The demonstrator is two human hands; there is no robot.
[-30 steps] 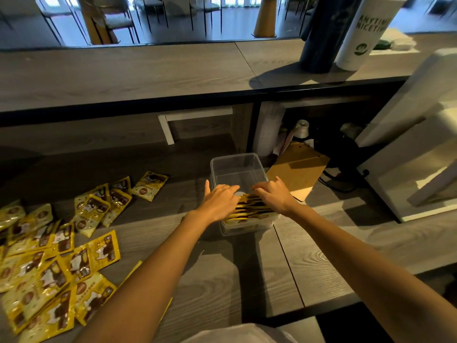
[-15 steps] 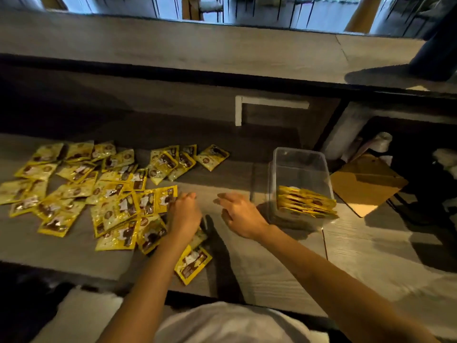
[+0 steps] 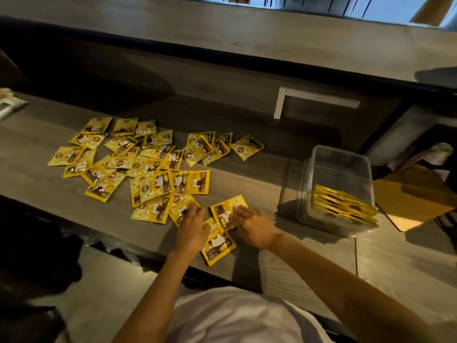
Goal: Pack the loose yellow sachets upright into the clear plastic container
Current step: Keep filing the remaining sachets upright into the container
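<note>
Both hands were down on the wood counter (image 3: 247, 179), just left of the clear plastic container (image 3: 333, 164), working the nearest sachets. L hand (image 3: 191, 227), the farther one from the container, had its fingers bent & close together, tips planted on a yellow sachet (image 3: 179, 205) lying flat. Whether the thumb had hooked an edge, couldn't tell. R hand (image 3: 254, 226), nearer the container, had its fingers fanned a little & fairly straight. The tips pressed on a second sachet (image 3: 223, 209), nothing pinched. A third sachet (image 3: 218, 246) lay flat btwn the two hands, partly under both, its near corner at the counter edge.

The container stood upright w/ a row of packed sachets (image 3: 343, 204) on edge at its near end, leaning a bit. Well apart to the container's left, the loose pile (image 3: 148, 159) sprawled flat & overlapping. On the container's right side, just beside it, lay a brown cardboard sheet (image 3: 415, 194). Behind the container & a bit left, a white bracket (image 3: 280, 102) sat on the back panel.
</note>
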